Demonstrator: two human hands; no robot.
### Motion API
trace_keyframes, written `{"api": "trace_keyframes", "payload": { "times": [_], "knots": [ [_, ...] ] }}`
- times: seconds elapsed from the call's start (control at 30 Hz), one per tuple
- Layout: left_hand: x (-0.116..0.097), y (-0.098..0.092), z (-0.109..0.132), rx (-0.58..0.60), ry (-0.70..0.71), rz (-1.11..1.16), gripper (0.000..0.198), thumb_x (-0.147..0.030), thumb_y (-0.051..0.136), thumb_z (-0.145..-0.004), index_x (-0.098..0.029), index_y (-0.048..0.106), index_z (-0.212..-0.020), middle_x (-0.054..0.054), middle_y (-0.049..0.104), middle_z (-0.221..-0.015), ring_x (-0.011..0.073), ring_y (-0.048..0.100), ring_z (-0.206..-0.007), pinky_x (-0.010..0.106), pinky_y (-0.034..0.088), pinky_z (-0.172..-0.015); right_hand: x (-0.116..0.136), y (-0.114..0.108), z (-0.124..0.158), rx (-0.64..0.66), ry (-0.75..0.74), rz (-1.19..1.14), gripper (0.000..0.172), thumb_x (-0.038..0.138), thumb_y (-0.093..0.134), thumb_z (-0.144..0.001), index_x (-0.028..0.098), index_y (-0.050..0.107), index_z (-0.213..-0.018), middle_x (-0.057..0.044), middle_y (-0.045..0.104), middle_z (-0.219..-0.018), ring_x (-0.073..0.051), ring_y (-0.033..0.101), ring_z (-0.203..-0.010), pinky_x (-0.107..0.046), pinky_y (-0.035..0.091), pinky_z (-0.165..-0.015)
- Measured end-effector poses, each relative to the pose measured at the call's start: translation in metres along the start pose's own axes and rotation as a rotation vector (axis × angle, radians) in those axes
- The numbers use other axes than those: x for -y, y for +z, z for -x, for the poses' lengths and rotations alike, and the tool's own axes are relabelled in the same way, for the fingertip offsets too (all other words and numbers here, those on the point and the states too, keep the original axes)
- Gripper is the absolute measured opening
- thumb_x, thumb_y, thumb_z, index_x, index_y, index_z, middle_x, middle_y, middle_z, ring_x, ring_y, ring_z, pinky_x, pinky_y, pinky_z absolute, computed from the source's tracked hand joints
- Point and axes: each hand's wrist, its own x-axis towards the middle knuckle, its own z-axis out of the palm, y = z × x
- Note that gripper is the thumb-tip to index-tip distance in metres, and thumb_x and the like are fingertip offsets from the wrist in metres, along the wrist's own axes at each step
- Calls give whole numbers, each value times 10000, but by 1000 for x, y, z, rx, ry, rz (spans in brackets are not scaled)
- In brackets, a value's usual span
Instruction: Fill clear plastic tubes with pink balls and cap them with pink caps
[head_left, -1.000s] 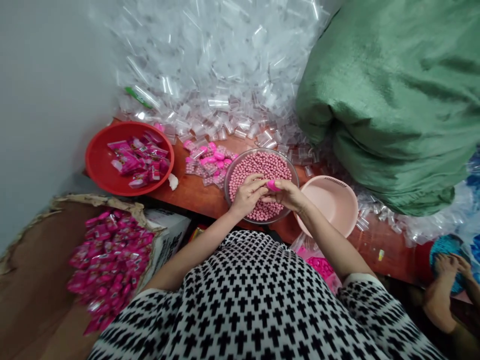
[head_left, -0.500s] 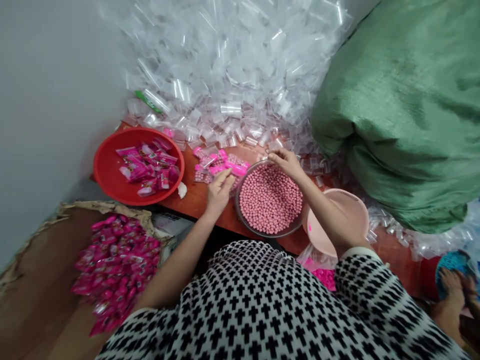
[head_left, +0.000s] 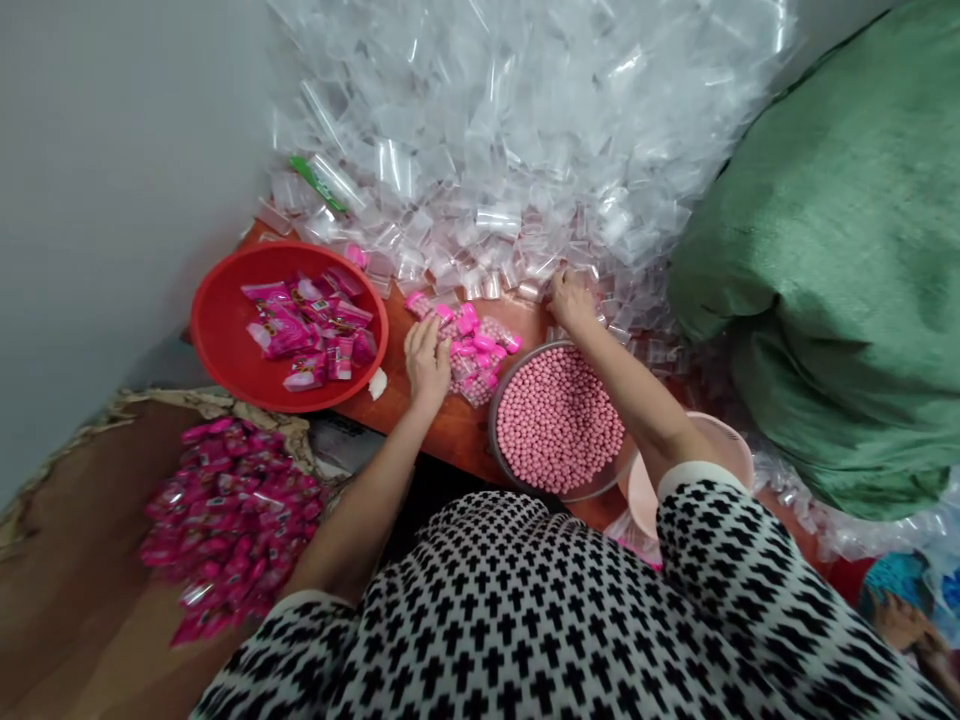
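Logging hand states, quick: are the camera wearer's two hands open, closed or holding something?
Left hand: loosely curled at the pink-capped tubes; any grip cannot be told.
Right hand: at the clear tubes; open or closed cannot be told.

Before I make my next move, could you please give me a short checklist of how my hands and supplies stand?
1. Bead supply: ok; pink beads fill most of the bowl.
2. Clear containers within reach: ok; the right hand is at their near edge.
3. Right-hand grip: cannot tell; the fingertips are obscured.
4. Left hand free: cannot tell; it is beside the pink-capped containers, contact unclear.
5. Room in red basin: ok; bare floor shows beside the pink packets.
6. Pale basin's contents: cannot tell; the right arm covers much of it.
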Motion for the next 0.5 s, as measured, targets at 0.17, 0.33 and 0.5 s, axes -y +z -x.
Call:
{"api": "trace_keyframes", "payload": {
  "times": [0.17,0.33,0.5],
  "knots": [
    [-34,-2,9,3,132,15,482,-459,376,-962,-159,580,-1279,132,605,-1311,259,481,-1301,454,343,-1136,-13,-3,-8,30,-162,80,417,104,272,-933,14,500,-1270,-309,473,-1346,-319,605,-1053,-441,481,-835],
    [-79,7,10,77,284,92,437,-406,393,-975,-156,562,-1291,135,623,-1279,239,527,-1259,427,403,-1100,-35,-21,10,-141,-136,-191,404,210,415,-903,41,577,-1232,-216,681,-1075,-305,636,-978,-420,476,-852],
    [-127,24,2,176,398,71,589,-421,522,-922,-151,397,-1430,166,471,-1446,295,390,-1382,481,310,-1166,-52,-41,85,-232,-81,-992,296,297,504,-835,129,698,-983,-24,673,-684,-158,631,-624,-285,521,-663]
  ]
}}
